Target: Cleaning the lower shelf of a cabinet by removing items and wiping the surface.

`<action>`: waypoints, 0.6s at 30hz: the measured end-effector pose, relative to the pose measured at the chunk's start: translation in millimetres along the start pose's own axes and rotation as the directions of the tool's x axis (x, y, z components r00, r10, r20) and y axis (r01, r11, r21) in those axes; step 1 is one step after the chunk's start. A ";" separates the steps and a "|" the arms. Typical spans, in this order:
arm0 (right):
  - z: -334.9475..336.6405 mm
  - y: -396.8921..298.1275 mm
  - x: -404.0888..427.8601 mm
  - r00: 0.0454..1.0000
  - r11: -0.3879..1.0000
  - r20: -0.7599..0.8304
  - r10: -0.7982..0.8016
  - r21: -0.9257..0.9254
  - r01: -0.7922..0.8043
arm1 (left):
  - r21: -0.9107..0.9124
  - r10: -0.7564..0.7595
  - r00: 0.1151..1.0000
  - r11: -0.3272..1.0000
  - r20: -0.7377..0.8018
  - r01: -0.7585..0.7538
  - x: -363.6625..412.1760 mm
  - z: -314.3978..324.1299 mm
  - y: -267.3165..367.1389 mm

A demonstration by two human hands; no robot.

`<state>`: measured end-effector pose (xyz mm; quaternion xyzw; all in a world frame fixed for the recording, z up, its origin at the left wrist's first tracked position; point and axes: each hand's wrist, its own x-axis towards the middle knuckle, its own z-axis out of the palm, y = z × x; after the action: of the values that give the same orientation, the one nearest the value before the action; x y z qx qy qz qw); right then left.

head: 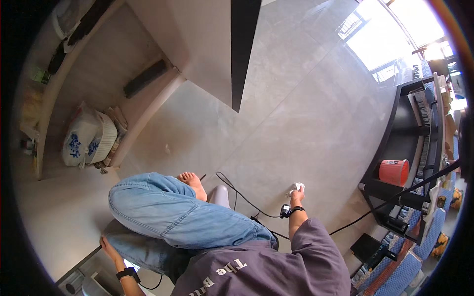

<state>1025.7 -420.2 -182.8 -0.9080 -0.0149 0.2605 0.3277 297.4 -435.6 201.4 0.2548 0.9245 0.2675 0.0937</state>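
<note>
Out to the right, my right hand holds a crumpled white tissue or cloth above the grey tiled floor. A black band and a small device with a cable sit around that wrist. My left hand is at the lower left, beside my jeans-covered knee and against the edge of a pale panel. Its fingers are partly hidden, so I cannot tell whether they grip that edge. My legs in blue jeans are bent, and one bare foot shows beyond them.
An open cabinet at left holds a plastic bag and a white basket. A pale door with a dark edge juts over the floor. Black cables cross near my arm. At right stand a black shelf unit, a red bin and blue cushions.
</note>
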 end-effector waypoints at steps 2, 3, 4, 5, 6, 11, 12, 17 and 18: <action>1.8 2.0 -5.6 0.997 0.997 0.010 0.072 0.002 -0.072 | -0.007 0.008 1.000 1.000 -0.009 -0.008 -0.9 -5.1 -1.2; 3.3 1.7 -4.7 0.997 0.997 0.018 0.076 0.008 -0.076 | -0.022 0.009 1.000 1.000 0.004 -0.009 0.1 -3.7 -4.1; 6.8 2.0 -5.2 0.986 0.986 0.001 0.166 -0.027 -0.166 | -0.019 0.015 1.000 1.000 -0.008 -0.015 1.7 -4.5 -11.5; 11.7 1.6 -5.8 0.967 0.965 -0.017 0.253 -0.062 -0.253 | -0.117 -0.027 1.000 0.993 0.013 0.029 2.3 -6.1 -19.3; 15.2 1.0 -9.0 0.978 0.957 -0.024 0.207 -0.203 -0.208 | -0.211 -0.068 0.997 0.975 0.044 0.076 1.4 -6.0 -16.1; 63.5 -40.2 9.9 0.879 0.798 -0.152 0.452 0.510 -0.322 | -0.147 -0.082 0.997 0.986 0.006 0.082 -6.7 -9.1 -10.9; 73.6 -51.3 14.0 0.946 0.895 -0.162 0.282 0.400 -0.199 | -0.112 -0.061 0.998 0.992 -0.001 0.060 -7.8 -10.1 -14.6; 130.2 -137.7 40.8 0.997 0.974 0.060 -0.051 0.225 0.036 | 0.028 0.016 0.997 0.999 0.076 -0.018 -13.2 -9.4 15.4; 142.0 -157.7 45.2 0.977 0.983 0.123 -0.174 0.088 0.164 | 0.003 0.008 0.999 1.000 0.042 -0.008 -9.5 -10.0 7.6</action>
<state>1018.9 -204.1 -200.9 -0.8712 -0.1034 0.2909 0.3817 305.7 -439.5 214.2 0.2643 0.9218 0.2609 0.1113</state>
